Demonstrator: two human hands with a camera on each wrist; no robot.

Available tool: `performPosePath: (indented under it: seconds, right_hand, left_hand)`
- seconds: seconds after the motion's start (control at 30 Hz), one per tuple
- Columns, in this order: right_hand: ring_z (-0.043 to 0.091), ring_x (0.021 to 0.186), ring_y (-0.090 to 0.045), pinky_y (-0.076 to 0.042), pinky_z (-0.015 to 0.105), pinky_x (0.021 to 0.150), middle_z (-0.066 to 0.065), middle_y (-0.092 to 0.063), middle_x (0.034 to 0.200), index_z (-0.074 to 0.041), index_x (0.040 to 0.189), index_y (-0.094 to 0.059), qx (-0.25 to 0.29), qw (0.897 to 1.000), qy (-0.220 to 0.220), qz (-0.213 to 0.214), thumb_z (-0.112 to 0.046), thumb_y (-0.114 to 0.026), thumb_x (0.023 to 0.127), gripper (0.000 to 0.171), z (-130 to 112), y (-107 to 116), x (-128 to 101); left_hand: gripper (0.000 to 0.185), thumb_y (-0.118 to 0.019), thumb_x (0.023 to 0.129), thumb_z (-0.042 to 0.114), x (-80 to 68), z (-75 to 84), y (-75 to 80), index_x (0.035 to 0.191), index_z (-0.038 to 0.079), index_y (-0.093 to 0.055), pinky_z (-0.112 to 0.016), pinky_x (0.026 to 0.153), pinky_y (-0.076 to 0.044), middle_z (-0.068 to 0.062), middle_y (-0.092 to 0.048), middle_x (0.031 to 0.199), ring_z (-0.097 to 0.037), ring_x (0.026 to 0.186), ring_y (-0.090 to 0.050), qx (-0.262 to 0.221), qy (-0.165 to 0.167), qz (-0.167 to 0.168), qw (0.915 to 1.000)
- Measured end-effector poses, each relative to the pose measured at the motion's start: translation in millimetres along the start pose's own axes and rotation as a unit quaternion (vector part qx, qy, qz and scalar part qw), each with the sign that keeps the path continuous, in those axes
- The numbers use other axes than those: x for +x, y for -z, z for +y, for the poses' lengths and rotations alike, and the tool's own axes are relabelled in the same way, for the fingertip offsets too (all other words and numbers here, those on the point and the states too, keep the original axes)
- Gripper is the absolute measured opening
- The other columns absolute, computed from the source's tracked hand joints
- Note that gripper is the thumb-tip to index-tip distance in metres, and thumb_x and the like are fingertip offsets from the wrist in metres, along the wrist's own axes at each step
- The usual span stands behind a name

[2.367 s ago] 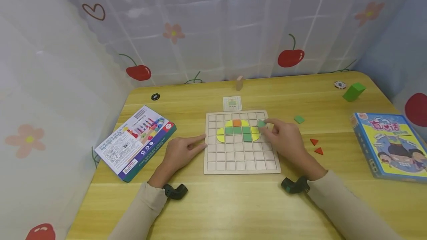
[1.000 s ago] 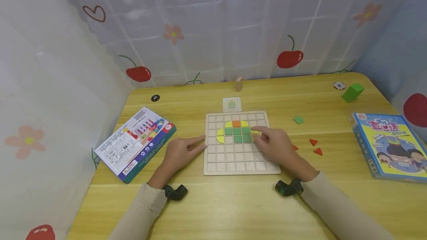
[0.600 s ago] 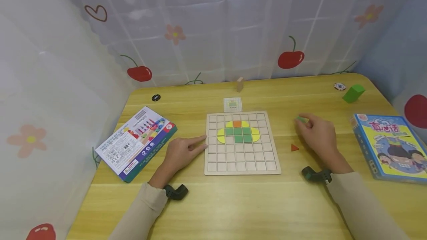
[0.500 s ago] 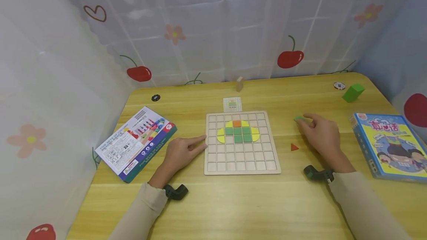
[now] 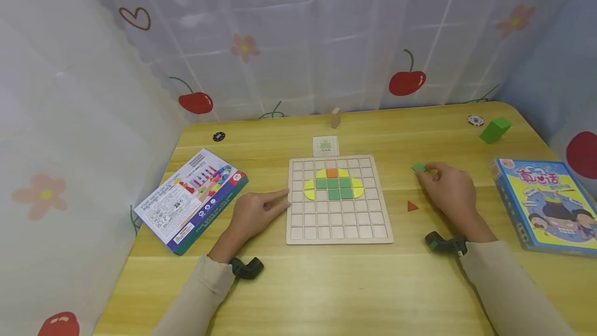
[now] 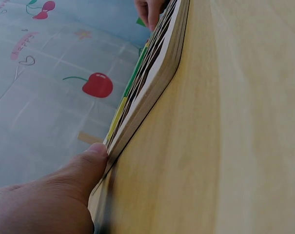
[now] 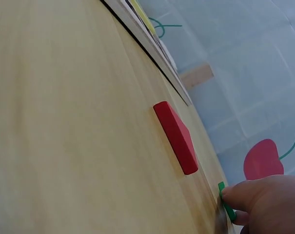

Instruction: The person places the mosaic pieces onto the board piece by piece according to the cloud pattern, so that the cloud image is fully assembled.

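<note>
A wooden grid board (image 5: 338, 232) lies mid-table with yellow, green and orange tiles (image 5: 332, 184) in its upper rows. My left hand (image 5: 281, 200) rests on the table, with one straight fingertip (image 6: 96, 150) against the board's left edge (image 6: 152, 83). Right of the board, my right hand (image 5: 426, 172) pinches a small green square tile (image 5: 418, 167) that lies on the table. The right wrist view shows one fingertip (image 7: 237, 195) on that green tile (image 7: 227, 205). A red triangle (image 5: 412, 206) lies just left of this hand, and its red slab (image 7: 176, 137) shows close up.
A white and blue box (image 5: 191, 199) lies left of the board and a blue game box (image 5: 543, 204) at the far right. A pattern card (image 5: 325, 145), a wooden block (image 5: 335, 116), a green block (image 5: 495, 129) and two chips (image 5: 218, 136) (image 5: 475, 120) sit toward the back. Curtains enclose the table.
My right hand set a green tile into the board, then moved right to the loose green tile and now covers the other red triangles. The left hand has stayed put.
</note>
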State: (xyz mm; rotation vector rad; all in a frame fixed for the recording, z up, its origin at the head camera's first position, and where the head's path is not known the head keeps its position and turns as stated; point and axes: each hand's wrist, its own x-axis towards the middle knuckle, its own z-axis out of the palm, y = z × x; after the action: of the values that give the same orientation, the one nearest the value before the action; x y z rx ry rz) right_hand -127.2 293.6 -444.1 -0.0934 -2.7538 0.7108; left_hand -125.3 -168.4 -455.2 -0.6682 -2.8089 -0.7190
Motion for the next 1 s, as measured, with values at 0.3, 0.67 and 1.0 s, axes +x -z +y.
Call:
performPosePath:
  seconds: [0.3,0.67,1.0]
  right_hand:
    - [0.019,0.046,-0.042,-0.029,0.034,0.044,0.0,-0.047,0.053,0.002,0.116,-0.073,0.007,1.0,0.009,0.009,-0.041,-0.065,0.099,0.046,-9.0,-0.4,-1.1]
    - [0.011,0.041,-0.036,-0.028,0.029,0.043,-0.006,-0.043,0.05,-0.002,0.115,-0.075,0.063,0.992,0.11,-0.025,-0.033,-0.072,0.097,0.036,-65.6,-20.9,-8.2]
    - [0.007,0.049,-0.032,-0.028,0.027,0.049,-0.011,-0.04,0.053,-0.01,0.117,-0.078,0.085,0.968,0.193,-0.133,-0.029,-0.073,0.095,0.03,-125.4,-53.9,-18.8]
  left_hand:
    - [0.038,-0.069,0.095,0.051,-0.1,0.2,-0.1,0.128,0.033,-0.073,-0.027,0.05,-0.021,0.015,-0.03,0.051,-0.003,0.049,-0.021,0.003,-0.002,0.003,1.0]
    - [0.038,-0.069,0.095,0.052,0.7,-0.8,-0.3,0.129,0.034,-0.073,-0.027,0.049,-0.021,0.015,-0.028,0.05,-0.003,0.049,-0.021,0.005,0.001,0.0,1.0]
    - [0.038,-0.069,0.095,0.052,0.3,-0.9,-0.7,0.129,0.034,-0.073,-0.027,0.049,-0.02,0.015,-0.028,0.05,-0.003,0.048,-0.02,0.004,0.004,-0.002,1.0]
